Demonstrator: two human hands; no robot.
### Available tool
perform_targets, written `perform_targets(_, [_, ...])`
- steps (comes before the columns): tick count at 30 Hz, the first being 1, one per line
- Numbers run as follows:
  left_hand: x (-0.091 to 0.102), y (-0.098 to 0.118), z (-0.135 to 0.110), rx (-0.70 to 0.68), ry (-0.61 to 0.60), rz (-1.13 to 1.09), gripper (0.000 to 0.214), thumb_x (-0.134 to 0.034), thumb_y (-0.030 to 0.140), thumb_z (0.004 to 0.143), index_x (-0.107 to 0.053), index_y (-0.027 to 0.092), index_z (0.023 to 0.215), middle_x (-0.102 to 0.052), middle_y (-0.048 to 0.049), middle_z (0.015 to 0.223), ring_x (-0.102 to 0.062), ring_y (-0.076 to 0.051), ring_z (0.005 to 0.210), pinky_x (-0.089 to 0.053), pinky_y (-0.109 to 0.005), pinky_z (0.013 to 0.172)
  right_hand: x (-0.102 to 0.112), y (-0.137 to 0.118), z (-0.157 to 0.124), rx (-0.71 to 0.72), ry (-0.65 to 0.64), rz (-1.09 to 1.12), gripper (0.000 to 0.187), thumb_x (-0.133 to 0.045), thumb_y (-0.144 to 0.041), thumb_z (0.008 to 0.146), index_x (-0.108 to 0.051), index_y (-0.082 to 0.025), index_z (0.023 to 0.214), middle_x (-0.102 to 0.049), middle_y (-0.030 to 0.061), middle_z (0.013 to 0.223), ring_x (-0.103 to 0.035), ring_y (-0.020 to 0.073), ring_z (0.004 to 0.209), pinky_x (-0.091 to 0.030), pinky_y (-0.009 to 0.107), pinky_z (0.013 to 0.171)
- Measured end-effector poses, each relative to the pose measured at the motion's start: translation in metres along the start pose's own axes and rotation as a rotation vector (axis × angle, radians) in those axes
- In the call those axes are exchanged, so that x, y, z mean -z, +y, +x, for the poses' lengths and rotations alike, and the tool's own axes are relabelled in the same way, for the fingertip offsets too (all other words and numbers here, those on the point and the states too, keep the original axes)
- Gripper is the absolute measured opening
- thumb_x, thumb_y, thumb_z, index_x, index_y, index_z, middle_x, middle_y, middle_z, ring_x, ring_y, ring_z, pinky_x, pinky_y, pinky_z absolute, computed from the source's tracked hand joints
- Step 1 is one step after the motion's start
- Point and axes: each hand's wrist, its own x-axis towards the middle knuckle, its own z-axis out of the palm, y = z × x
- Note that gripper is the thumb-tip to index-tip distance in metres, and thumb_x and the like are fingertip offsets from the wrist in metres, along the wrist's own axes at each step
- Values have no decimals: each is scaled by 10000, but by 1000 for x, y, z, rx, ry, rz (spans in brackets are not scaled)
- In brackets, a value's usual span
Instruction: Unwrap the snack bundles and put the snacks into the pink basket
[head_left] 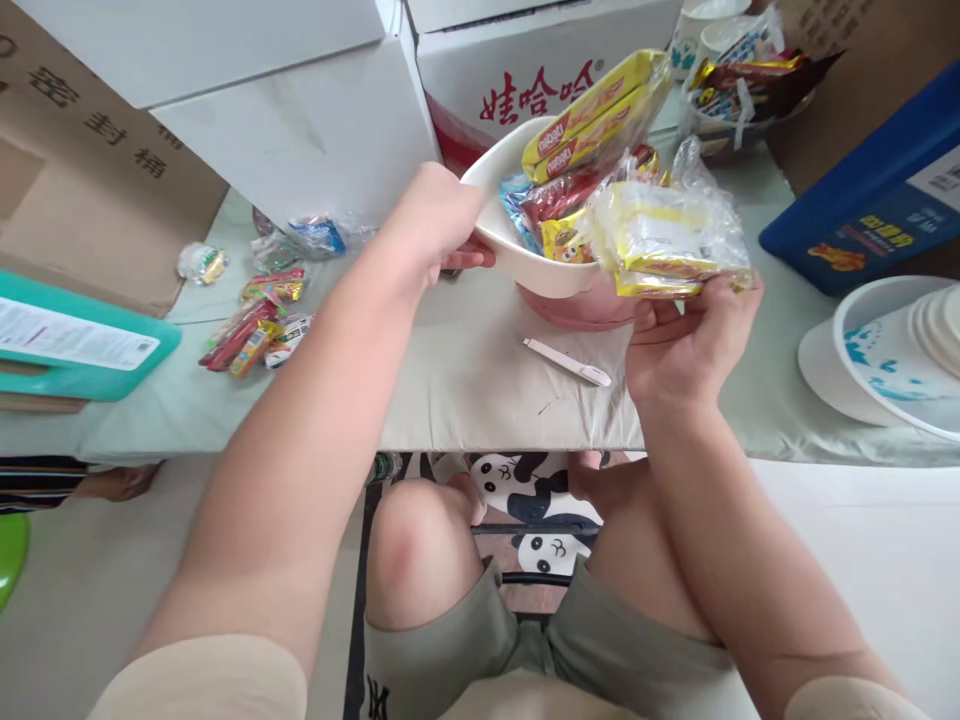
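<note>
The left hand (435,225) gripped the bowl (555,278) by its rim. The right hand (686,340) pinched a snack packet (660,235) at its heaped top.

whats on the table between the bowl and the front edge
In the head view, one slim pale pink strip lies on the cloth there, just in front of the bowl; the rest of that stretch is bare.

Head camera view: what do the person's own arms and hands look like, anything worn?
The left hand and right hand are bare, forearms too: no gloves, rings, watch or bracelet visible. Pale beige short sleeves, left sleeve and right sleeve, cover the upper arms.
</note>
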Motion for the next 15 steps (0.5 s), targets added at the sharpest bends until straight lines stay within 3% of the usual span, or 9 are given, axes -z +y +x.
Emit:
perform_targets(6, [56,-25,-25,103,159,15,152,-560,32,728,-632,166,723,-680,-11,621,-679,-141,588,-586,-268,668,-24,13,-45,-65,-196,35,285,-628,-310,828,-427,-311,1031,-581,-65,939,-600,57,671,-514,183,570])
perform_targets(15, [121,-109,-43,139,334,181,236,-506,65,827,-711,136,918,-755,-81,819,-688,-168,640,-604,-362,740,-45,75,-99,-297,-377,-175,364,-675,-405,838,-398,-320,1058,-614,-83,933,-639,61,670,-572,215,651])
